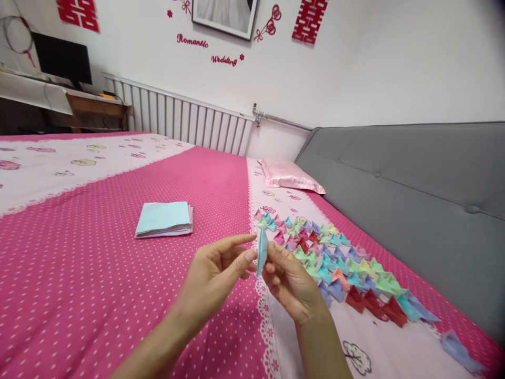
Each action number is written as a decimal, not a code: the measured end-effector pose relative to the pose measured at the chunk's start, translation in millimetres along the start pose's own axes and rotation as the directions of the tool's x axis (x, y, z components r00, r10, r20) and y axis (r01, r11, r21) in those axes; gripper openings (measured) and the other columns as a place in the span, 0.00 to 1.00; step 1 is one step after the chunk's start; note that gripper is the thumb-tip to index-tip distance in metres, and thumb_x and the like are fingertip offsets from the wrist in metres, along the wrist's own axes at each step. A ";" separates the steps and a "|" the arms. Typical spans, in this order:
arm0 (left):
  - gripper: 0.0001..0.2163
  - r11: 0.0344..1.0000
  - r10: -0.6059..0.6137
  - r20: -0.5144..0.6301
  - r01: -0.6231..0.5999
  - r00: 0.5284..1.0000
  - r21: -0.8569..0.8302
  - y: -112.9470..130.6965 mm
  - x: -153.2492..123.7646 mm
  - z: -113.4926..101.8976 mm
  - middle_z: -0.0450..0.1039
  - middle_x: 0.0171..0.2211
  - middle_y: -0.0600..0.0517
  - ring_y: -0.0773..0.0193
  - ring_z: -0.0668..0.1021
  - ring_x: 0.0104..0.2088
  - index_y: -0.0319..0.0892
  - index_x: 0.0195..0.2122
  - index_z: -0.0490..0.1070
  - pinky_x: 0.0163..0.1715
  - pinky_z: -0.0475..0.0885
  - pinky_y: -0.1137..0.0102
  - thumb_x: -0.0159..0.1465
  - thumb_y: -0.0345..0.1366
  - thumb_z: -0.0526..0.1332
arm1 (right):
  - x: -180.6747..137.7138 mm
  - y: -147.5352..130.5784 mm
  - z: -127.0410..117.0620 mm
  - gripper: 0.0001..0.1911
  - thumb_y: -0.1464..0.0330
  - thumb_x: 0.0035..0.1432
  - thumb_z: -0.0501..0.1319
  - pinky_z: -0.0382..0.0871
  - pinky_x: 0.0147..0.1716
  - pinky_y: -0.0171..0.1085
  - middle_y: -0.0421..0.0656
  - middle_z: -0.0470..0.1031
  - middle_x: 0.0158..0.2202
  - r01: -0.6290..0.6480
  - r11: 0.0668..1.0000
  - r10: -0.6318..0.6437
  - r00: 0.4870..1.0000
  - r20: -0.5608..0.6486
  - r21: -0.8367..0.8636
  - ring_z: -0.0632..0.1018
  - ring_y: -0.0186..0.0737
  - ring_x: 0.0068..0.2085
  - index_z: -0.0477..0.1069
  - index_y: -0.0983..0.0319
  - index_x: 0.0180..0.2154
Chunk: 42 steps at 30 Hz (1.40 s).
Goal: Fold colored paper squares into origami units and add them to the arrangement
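Note:
Between my two hands stands a light blue piece of folded paper point(262, 252), seen nearly edge-on as a narrow, pointed shape. My right hand point(290, 279) pinches its right side between thumb and fingers. From the other side, the thumb and fingertips of my left hand point(221, 268) meet its left edge, with the index finger stretched toward the upper part. Just beyond my right hand, rows of small folded paper boats point(335, 258) in red, blue, green, purple and pink spread over the bed. To the left lies a stack of square paper sheets point(163, 217), light blue on top.
The bed carries a pink dotted sheet point(98, 252) with white printed bands. A pink pillow point(290, 175) rests by the grey headboard point(394, 173). One purple paper boat point(461, 351) sits apart at lower right. Behind are a radiator point(177, 113) and a monitor point(63, 59) on a desk.

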<state>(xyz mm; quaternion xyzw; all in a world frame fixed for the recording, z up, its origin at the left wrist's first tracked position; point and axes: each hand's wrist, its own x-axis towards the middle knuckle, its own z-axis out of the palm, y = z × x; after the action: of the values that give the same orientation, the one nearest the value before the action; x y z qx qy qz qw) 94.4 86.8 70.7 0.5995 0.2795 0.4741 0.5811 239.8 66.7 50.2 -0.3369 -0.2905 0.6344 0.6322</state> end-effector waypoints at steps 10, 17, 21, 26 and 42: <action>0.15 0.984 -0.063 0.052 0.070 0.997 -0.163 -1.3 1.0 -4.4 0.74 0.23 0.53 0.72 0.73 0.24 0.44 0.44 0.72 0.24 0.68 0.78 0.54 0.35 0.63 | 0.4 4.6 2.8 0.07 0.68 0.47 0.65 0.50 0.13 0.19 0.34 0.64 0.19 -0.071 0.997 0.071 0.993 0.094 -0.004 0.61 0.19 0.17 0.71 0.66 0.28; 0.14 0.978 -0.066 0.102 0.085 0.993 -0.193 -2.0 1.1 -4.6 0.74 0.25 0.53 0.73 0.71 0.24 0.44 0.42 0.73 0.25 0.68 0.78 0.53 0.33 0.65 | -0.8 4.8 0.1 0.07 0.68 0.48 0.65 0.51 0.13 0.19 0.34 0.66 0.20 -0.075 0.997 0.073 0.991 0.111 0.010 0.62 0.18 0.17 0.71 0.66 0.29; 0.14 0.984 -0.059 0.161 0.085 0.985 -0.159 -0.7 -0.3 -6.0 0.75 0.29 0.52 0.73 0.71 0.26 0.44 0.43 0.72 0.27 0.67 0.78 0.55 0.33 0.63 | 0.0 4.6 -1.1 0.08 0.68 0.47 0.66 0.51 0.13 0.19 0.34 0.65 0.19 -0.093 0.996 0.091 0.988 0.125 0.013 0.62 0.19 0.17 0.71 0.66 0.28; 0.14 1.000 0.029 0.212 -0.030 0.977 0.001 -1.7 -2.5 -7.5 0.73 0.32 0.50 0.69 0.72 0.30 0.45 0.47 0.69 0.30 0.68 0.74 0.60 0.34 0.57 | 0.6 5.5 -0.1 0.08 0.68 0.46 0.66 0.50 0.13 0.20 0.34 0.65 0.18 -0.088 0.996 0.087 0.988 0.131 0.002 0.61 0.19 0.17 0.71 0.66 0.27; 0.16 0.729 0.526 0.010 -0.458 0.850 0.509 -16.3 -1.6 -4.1 0.74 0.33 0.51 0.68 0.75 0.31 0.43 0.41 0.73 0.28 0.71 0.76 0.55 0.21 0.55 | -14.2 8.0 16.8 0.17 0.66 0.46 0.66 0.63 0.26 0.27 0.39 0.72 0.30 0.323 0.836 -0.339 0.940 0.046 -0.444 0.72 0.31 0.30 0.68 0.59 0.40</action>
<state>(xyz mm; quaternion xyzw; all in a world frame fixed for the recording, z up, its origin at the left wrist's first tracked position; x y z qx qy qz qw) 93.6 89.8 54.2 0.7463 0.2603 0.5631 0.2415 221.2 53.2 54.9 -0.4279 -0.4706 0.4261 0.6433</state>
